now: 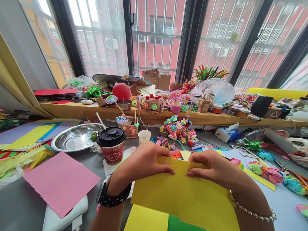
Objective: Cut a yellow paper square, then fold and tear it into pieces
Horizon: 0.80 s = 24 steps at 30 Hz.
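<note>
A sheet of yellow paper (204, 199) with a crease down its middle is held up in front of me. My left hand (146, 160) pinches its top edge left of the crease, thumb on the near side. On the other side of the crease, my right hand (209, 166) grips the same edge in a like way. The fingers behind the sheet are partly hidden. Beneath it lie another yellow sheet (145, 219) and a green sheet (180, 224). Just beyond my left wrist stands a red paper cup with a black lid (112, 146).
On the left, a pink square sheet (62, 184) overlaps a white device (64, 213). A metal tray (69, 139) holds small green fruits (93, 136). A white paper cup (144, 137) and crocheted flowers (178, 128) stand ahead. Paper flowers (274, 175) lie on the right.
</note>
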Each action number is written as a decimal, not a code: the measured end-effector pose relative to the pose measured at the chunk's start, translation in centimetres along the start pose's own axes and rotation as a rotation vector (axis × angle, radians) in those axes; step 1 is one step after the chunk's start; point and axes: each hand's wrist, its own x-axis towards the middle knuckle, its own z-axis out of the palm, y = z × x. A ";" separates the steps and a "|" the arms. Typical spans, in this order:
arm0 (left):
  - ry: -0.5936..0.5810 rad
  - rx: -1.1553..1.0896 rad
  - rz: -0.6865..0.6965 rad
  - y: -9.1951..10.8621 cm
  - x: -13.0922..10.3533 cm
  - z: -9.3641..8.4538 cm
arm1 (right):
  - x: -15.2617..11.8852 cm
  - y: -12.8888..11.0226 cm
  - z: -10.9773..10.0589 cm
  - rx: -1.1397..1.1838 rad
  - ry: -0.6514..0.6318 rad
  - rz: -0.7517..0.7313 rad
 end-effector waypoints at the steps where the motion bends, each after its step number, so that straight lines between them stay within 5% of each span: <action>1: 0.010 0.013 -0.003 0.1 0.0 0.0 | 0.0 -0.1 0.0 -0.027 0.009 0.005; 12: 0.077 0.276 0.012 1.7 -0.1 1.3 | 0.0 -1.2 0.6 -0.219 0.118 -0.011; 24: -0.246 -0.121 0.008 0.8 0.7 0.7 | 0.0 -1.1 0.6 -0.139 -0.051 -0.159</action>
